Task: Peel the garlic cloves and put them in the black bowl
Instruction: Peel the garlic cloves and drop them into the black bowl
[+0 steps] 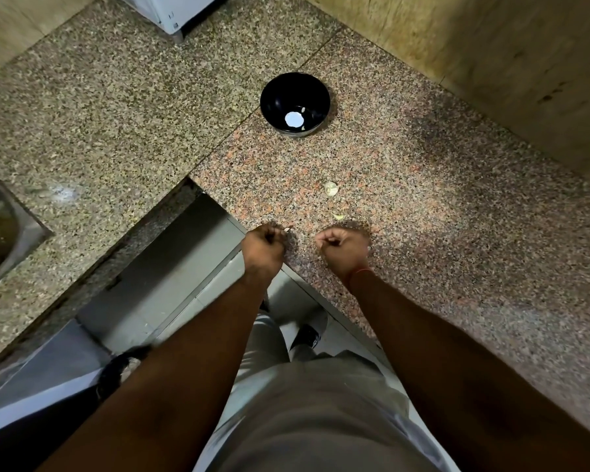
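Both hands are over the near edge of the speckled granite bench [423, 185], side by side with a clear gap between them. The left hand [264, 248] has its fingers curled, and a small pale sliver [288, 229] sticks out at the fingertips; whether it is a garlic clove or a scrap of skin cannot be told. The right hand [343, 248] is curled into a fist; what it holds, if anything, cannot be told. A red thread [359, 271] circles the right wrist. Beyond the hands a pale garlic piece [331, 189] lies on the bench, and a smaller piece [338, 216] lies nearer the right hand. The black bowl [295, 103] stands further back, well apart from both hands, upright, with a bright reflection on its floor
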The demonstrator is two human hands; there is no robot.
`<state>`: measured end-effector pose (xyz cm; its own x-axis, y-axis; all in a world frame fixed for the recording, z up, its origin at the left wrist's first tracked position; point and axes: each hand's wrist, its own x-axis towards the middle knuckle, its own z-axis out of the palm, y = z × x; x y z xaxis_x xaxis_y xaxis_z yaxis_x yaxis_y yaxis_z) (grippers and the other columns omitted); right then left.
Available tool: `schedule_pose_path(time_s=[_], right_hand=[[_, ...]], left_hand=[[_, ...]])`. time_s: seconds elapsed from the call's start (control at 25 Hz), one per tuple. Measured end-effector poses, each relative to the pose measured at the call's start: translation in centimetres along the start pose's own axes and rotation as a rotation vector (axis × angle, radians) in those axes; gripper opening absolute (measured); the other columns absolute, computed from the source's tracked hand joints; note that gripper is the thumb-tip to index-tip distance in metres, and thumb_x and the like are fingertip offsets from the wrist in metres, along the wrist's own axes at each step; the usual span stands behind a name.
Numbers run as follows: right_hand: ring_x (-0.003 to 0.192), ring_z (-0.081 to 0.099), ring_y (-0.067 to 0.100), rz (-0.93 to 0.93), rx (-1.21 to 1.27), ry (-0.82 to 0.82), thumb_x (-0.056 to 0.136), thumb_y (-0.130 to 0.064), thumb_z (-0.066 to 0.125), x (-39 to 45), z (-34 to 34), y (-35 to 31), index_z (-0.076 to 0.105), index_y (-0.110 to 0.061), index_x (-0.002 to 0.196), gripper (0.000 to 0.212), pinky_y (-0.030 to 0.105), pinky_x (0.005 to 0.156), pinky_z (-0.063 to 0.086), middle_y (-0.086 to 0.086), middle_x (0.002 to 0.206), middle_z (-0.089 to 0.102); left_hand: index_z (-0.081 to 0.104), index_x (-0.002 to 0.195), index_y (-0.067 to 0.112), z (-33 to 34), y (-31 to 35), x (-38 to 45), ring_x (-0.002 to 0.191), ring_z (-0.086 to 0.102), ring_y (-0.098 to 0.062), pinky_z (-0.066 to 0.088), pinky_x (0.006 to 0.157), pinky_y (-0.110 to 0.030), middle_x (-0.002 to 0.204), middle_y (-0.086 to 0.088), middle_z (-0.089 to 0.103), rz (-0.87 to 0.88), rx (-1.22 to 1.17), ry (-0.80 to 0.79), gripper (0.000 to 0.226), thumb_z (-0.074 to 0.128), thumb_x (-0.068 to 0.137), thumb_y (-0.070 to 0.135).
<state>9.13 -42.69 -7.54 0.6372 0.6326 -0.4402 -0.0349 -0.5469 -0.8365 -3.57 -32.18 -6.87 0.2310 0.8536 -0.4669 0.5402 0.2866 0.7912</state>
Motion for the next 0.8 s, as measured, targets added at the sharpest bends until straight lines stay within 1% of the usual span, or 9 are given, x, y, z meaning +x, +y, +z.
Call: schedule_pose_path(time_s=[0.08,0.16,0.2,0.32,0.4,0.48,0.56,0.68,0.8], right_hand=[[0.075,0.067,0.01,0.119,0.231,0.029,0.09,-0.001,0.071,-0.3,-0.9,-0.3,0.074,-0.011,0.09,0.011,0.027,0.069,0.058,0.004,0.092,0.076],[0.073,0.065,0.011,0.162,0.301,0.059,0.09,0.002,0.07,-0.3,-1.2,-0.7,0.074,-0.009,0.092,0.012,0.028,0.067,0.058,0.006,0.091,0.075],[0.074,0.065,0.012,0.161,0.288,0.073,0.09,0.002,0.07,-0.2,-1.1,-0.8,0.074,-0.009,0.093,0.012,0.027,0.067,0.059,0.007,0.092,0.075],[0.083,0.069,0.013,0.12,0.134,0.105,0.09,-0.002,0.072,-0.2,-0.3,-0.6,0.076,-0.013,0.093,0.012,0.029,0.077,0.061,0.001,0.094,0.076],[0.088,0.071,0.011,0.092,0.036,0.125,0.09,-0.003,0.073,-0.2,0.3,-0.7,0.076,-0.016,0.091,0.013,0.028,0.083,0.06,-0.003,0.093,0.075],[0.088,0.07,0.005,0.054,-0.072,0.148,0.089,-0.002,0.073,-0.2,0.9,-1.0,0.077,-0.017,0.09,0.015,0.023,0.085,0.058,-0.007,0.092,0.075],[0.084,0.07,0.001,0.012,-0.181,0.196,0.087,0.0,0.073,0.3,1.3,-1.1,0.077,-0.018,0.087,0.019,0.022,0.086,0.059,-0.008,0.089,0.074],[0.08,0.072,0.007,-0.041,-0.301,0.222,0.087,-0.001,0.07,1.0,1.5,-1.1,0.077,-0.02,0.085,0.02,0.03,0.088,0.061,-0.006,0.086,0.075],[0.084,0.072,0.011,-0.106,-0.376,0.206,0.089,-0.002,0.068,1.8,1.7,-1.0,0.078,-0.016,0.09,0.017,0.031,0.091,0.06,-0.001,0.093,0.076]], left_hand=[[0.07,0.094,0.003,0.0,-0.1,0.0,0.066,0.056,-0.006,0.042,0.051,-0.005,0.078,0.0,0.064,0.016,0.002,0.003,0.01,0.061,0.098,0.0],[0.071,0.095,0.0,-0.1,-0.1,0.0,0.068,0.056,-0.007,0.041,0.053,-0.003,0.081,-0.003,0.064,0.039,0.011,0.0,0.011,0.061,0.098,-0.001],[0.071,0.095,0.002,-0.3,0.0,-0.1,0.066,0.055,-0.005,0.041,0.053,-0.002,0.08,-0.002,0.064,0.054,0.022,-0.005,0.011,0.06,0.098,0.0],[0.068,0.09,0.006,-0.6,-0.4,-0.1,0.063,0.053,0.0,0.041,0.054,-0.002,0.077,-0.001,0.062,0.097,0.017,-0.021,0.012,0.061,0.099,0.002],[0.068,0.087,0.006,-1.0,-1.0,0.2,0.065,0.055,-0.004,0.04,0.057,-0.002,0.076,0.0,0.063,0.134,0.03,-0.034,0.013,0.062,0.098,0.004],[0.071,0.086,0.005,-1.3,-1.5,0.2,0.069,0.058,-0.012,0.044,0.061,-0.007,0.077,-0.002,0.066,0.163,0.051,-0.043,0.014,0.063,0.098,0.006],[0.074,0.089,0.004,-1.5,-1.7,0.2,0.074,0.062,-0.014,0.048,0.068,-0.016,0.079,-0.003,0.068,0.151,0.086,-0.047,0.012,0.065,0.096,0.007],[0.076,0.091,0.003,-2.0,-1.2,0.3,0.08,0.061,-0.014,0.044,0.072,-0.018,0.083,-0.003,0.068,0.127,0.163,-0.089,0.011,0.066,0.094,0.006],[0.076,0.089,0.006,-1.8,-0.8,1.1,0.082,0.065,-0.02,0.049,0.076,-0.026,0.084,-0.007,0.072,0.174,0.295,-0.107,0.011,0.067,0.092,0.012]])
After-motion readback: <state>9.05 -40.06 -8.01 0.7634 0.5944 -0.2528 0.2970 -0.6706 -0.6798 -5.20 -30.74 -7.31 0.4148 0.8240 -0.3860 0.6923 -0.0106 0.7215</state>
